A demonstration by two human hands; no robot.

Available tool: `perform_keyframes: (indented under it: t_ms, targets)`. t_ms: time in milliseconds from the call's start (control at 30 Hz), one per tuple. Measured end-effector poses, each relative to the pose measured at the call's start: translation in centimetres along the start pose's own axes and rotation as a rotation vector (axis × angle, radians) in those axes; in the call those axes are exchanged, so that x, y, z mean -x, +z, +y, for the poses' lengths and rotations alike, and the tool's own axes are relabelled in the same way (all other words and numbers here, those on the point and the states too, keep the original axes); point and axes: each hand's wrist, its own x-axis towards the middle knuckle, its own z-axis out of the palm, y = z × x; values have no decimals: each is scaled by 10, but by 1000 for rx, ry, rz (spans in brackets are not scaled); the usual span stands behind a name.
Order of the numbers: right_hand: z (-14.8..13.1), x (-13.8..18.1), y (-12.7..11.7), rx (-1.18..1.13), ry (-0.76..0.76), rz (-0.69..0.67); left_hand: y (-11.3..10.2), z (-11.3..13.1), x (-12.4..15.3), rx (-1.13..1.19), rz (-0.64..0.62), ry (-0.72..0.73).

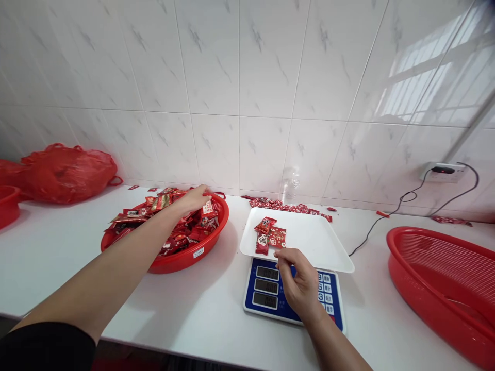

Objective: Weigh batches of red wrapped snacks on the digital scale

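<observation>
My left hand (195, 198) reaches into a red basket (181, 260) heaped with red wrapped candies (181, 232); its fingers curl down onto the pile, and what they grip is hidden. A blue digital scale (266, 291) carries a white tray (313, 239) holding three red candy packets (268, 234). My right hand (297, 283) hovers over the scale's display, just in front of the tray's near edge, fingers loosely curled with nothing visible in them.
A large empty red basket (444, 288) stands at the right. A tied red plastic bag (65, 172) and part of another red basket (7, 206) sit far left. Loose candies (286, 207) and a clear bottle (290, 185) lie by the tiled wall. A black cable (386, 216) runs to a wall socket (443, 171).
</observation>
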Motion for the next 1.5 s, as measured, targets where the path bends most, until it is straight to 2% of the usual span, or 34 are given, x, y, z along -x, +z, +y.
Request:
perform_keyframes:
  t_ms: [133,200,267,367,467,533,700,867,933,1000,1033,1133,1200,1300,1400,1500]
  targets:
    - [1,-1,0,2,-1,24,24,43,16,260,-101,175]
    - [2,-2,0,9,0,38,42,61,23,266,-192,258]
    - [3,-2,0,11,4,44,60,74,28,179,-248,333]
    - [4,-3,0,15,10,37,86,85,34,61,-226,413]
    - [3,-3,-1,16,4,35,109,90,41,63,-176,500]
    - [3,-3,-1,12,3,36,121,92,46,68,-188,585]
    - [0,-4,-1,7,0,27,136,99,61,-61,-345,642]
    - [0,-5,-1,32,-2,38,132,107,60,-69,-385,647]
    - [1,-5,-1,35,2,45,121,104,49,-9,-300,608]
    - [1,-4,-2,36,8,48,104,93,34,47,-152,492]
    - [1,-4,-2,36,8,47,94,84,26,48,-98,417]
    - [-1,-3,-2,26,-3,40,66,45,5,6,-53,249]
    - [-2,-2,-2,15,-7,33,53,16,-3,-32,-81,142]
    - [-2,-1,-2,18,2,20,49,-17,-7,-71,-224,29]
    - [-1,0,-1,33,9,14,54,-30,-8,-61,-349,-44]
    - [1,1,-1,40,26,7,58,-32,-10,-18,-484,-122]
